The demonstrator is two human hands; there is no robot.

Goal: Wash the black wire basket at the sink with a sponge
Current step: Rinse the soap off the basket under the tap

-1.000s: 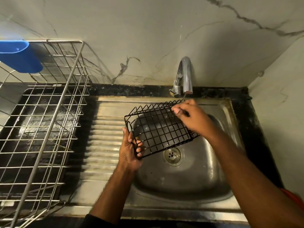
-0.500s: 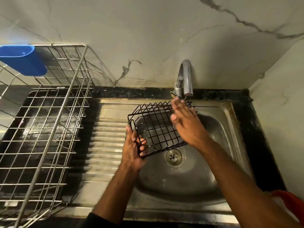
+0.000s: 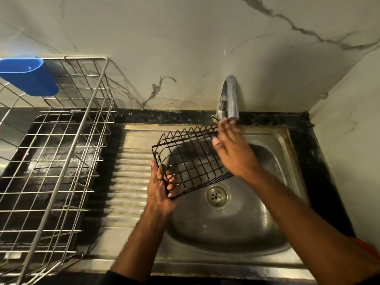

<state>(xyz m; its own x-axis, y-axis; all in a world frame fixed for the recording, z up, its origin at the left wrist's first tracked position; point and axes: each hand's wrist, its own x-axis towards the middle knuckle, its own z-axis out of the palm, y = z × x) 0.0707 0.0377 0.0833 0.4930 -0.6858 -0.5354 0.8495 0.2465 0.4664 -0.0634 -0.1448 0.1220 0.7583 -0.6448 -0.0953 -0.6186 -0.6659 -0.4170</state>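
The left hand (image 3: pixel 161 191) curls its fingers round the near corner of the black wire basket (image 3: pixel 191 161), tilted over the steel sink (image 3: pixel 226 229). Beyond, the right hand (image 3: pixel 232 153), fingers straight and spread, reaches the chrome tap (image 3: pixel 230 95). That one-corner hold could slip once wet.

A person's two forearms are showing bare from wrist to elbow in the head view. The left hand (image 3: pixel 161 192) and the right hand (image 3: pixel 234 153) are wearing no gloves, rings or watches that can be made out. A dark sleeve edge (image 3: pixel 109 277) is showing at the left elbow, along the bottom of the frame. A strip of red-orange fabric (image 3: pixel 368 246) is showing beside the right upper arm at the right edge; whether it is part of the person's clothing cannot be told. The fingernails are looking short and unpainted.
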